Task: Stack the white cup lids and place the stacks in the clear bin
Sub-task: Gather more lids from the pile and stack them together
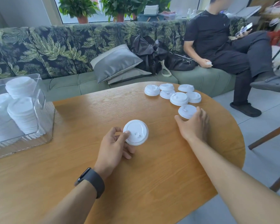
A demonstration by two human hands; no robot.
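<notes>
A white cup lid (pixel 136 132) is pinched at its near-left rim by the left hand (pixel 114 145), thumb on top and curled fingers beneath, and is held just above the wooden bench (pixel 103 175). The right hand (pixel 195 125) is spread with relaxed fingers over the near edge of a loose lid (pixel 186 111); contact is made, but no grip is yet closed. Beyond it, six more lids (pixel 173 92) are scattered close together near the far right edge of the bench. The lids are judged very light, thin and slightly flexible, with smooth, slippery plastic; they are best taken at the raised rim, where the shape is stiffest, and nested dome on dome. At the far left, the clear bin (pixel 39 94) is already loaded with several leaning stacks (pixel 21 113).
</notes>
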